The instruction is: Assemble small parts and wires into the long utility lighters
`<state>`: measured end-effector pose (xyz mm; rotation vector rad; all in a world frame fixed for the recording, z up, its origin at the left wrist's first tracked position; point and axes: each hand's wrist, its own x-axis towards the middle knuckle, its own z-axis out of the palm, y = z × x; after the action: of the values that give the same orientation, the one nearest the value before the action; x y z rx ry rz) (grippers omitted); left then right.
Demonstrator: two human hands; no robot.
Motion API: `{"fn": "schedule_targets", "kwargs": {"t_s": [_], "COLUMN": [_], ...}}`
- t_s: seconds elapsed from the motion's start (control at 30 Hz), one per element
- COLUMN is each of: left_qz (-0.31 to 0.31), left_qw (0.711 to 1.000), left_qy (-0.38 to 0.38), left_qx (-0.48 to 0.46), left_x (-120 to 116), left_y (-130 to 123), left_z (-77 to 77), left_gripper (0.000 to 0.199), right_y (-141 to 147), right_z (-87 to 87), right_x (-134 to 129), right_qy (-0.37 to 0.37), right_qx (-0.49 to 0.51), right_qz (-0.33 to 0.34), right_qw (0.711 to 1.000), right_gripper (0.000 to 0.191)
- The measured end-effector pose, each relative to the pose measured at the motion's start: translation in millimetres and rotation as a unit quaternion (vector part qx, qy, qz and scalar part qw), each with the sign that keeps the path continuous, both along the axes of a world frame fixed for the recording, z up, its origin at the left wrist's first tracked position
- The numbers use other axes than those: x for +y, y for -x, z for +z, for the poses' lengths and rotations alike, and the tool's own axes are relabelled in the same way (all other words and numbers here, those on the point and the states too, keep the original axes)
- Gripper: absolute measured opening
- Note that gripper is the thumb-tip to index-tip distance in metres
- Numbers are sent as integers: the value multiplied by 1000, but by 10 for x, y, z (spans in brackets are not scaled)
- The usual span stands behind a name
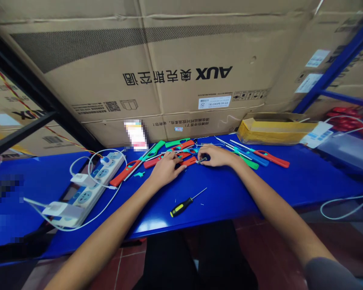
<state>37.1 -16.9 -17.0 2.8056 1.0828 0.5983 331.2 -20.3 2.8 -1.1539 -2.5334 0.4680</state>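
Observation:
On the blue tabletop (pixel 230 193), my left hand (pixel 165 169) is closed around a red lighter casing (pixel 188 161), its thumb along the near side. At the casing's right end, my right hand (pixel 214 155) pinches a small translucent, metallic-looking part (pixel 202 160); whether it touches the casing I cannot tell. More utility lighters and loose parts lie just behind both hands, partly hidden by them. A small turquoise trigger (pixel 139 174) is left of my left hand. Nearer me lies a black and yellow screwdriver (pixel 182 207), tip pointing away to the right.
A red and green lighter (pixel 130 169) lies beside a white power strip (pixel 92 185) with cables. Several lighters, one red (pixel 272 158), are at the right. Behind stand a phone (pixel 136 135), a yellow-taped box (pixel 269 129) and a large AUX carton (pixel 169 48).

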Motion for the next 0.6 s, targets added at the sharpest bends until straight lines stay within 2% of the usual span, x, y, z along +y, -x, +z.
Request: {"fn": "schedule_targets", "kwargs": {"t_s": [0.17, 0.4, 0.6], "left_qz": [2, 1, 7], "left_qw": [998, 995, 994], "left_qy": [7, 10, 18], "left_qx": [-61, -103, -112], "left_x": [-5, 53, 34], "left_y": [14, 47, 48], "left_z": [76, 42, 70], "left_gripper": [30, 26, 27], "right_y": [112, 317, 516], "right_z": [-29, -171, -156], "right_x": [-27, -25, -128], "right_qy": [20, -22, 31], "right_qx": [89, 151, 244], "right_qz": [-31, -29, -29], "right_qw": [995, 988, 969], "right_gripper": [12, 8, 13]}}
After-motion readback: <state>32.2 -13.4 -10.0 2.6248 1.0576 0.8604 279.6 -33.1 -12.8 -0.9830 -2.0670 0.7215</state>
